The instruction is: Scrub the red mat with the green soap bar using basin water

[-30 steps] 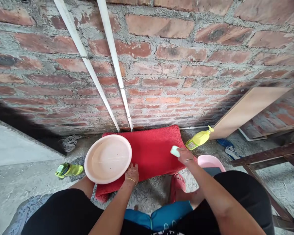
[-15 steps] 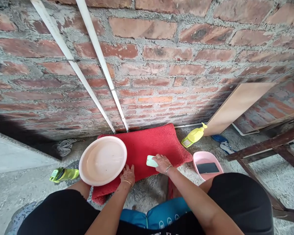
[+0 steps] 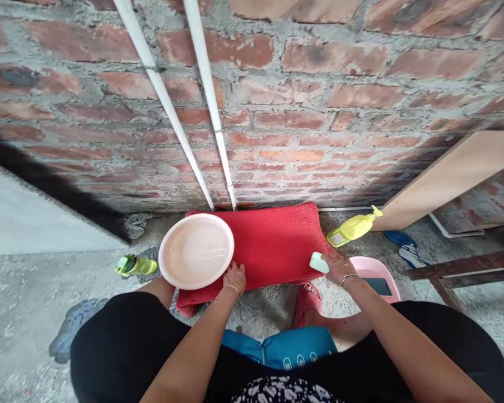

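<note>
right hand (image 3: 339, 268) moved to red cloth's (image 3: 277, 240) right edge, palm-down, grasping green block (image 3: 318, 262) lengthwise, pointing left; left hand (image 3: 235, 277) unclenched.

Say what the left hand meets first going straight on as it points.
Beyond the red cloth, the left hand would probably meet the brick wall first, near a white pipe; depth is unclear.

Brick wall (image 3: 294, 101) at far side; two white pipes (image 3: 214, 112) run along it, left of centre. Tan board (image 3: 449, 179) leans far right; yellow pump bottle (image 3: 351, 228) just left of it. Left: green bottle (image 3: 141, 266) on floor (image 3: 21, 324), grey bundle (image 3: 135, 225) farther back. Right: dark wooden frame (image 3: 466, 264).
</note>
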{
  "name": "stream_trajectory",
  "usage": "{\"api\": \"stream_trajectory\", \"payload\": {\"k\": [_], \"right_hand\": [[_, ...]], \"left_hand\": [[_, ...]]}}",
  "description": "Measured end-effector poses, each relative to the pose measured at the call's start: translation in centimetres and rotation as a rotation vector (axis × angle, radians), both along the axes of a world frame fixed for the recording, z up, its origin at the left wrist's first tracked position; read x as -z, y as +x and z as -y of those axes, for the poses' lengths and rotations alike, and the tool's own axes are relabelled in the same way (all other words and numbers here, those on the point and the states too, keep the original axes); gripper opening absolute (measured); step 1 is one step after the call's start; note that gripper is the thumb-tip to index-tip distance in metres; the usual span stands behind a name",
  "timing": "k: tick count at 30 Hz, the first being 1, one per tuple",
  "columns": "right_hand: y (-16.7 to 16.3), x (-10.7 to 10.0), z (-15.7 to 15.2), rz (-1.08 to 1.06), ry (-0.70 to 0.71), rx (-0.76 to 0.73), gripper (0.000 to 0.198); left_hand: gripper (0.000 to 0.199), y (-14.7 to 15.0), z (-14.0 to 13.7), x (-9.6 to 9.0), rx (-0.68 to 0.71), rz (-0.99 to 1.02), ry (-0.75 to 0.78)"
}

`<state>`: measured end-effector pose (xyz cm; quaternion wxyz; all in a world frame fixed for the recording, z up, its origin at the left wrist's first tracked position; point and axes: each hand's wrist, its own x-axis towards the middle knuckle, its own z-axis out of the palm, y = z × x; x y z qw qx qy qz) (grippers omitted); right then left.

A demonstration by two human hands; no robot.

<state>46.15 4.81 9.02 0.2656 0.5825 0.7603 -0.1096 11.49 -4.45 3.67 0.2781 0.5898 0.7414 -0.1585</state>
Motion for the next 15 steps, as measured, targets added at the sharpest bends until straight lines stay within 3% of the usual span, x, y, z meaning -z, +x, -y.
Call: {"api": "stream_trajectory", "payload": {"k": [5,9,12,15], "right_hand": [[-13.5,1.3,3.7,-0.266,-0.081,-0.351,0.048],[-22.1,2.8,6.2,-0.381,-0.152,-0.501,0.049],[-23.8,3.5,6.2,-0.410,-0.161,-0.504,0.053],[-20.4,3.2,5.0,-0.353,-0.147,-0.434,0.049]], "left_hand": [[0.061,-1.3,0.1,0.6,-0.045,0.034,0.033],[0.058,-1.9,0.1,0.8,-0.131,0.140,0.136],[0.047,-1.7,-0.2,0.6,-0.171,0.157,0.207],[0.047,-1.2,-0.3,0.5,-0.149,0.130,0.220]]}}
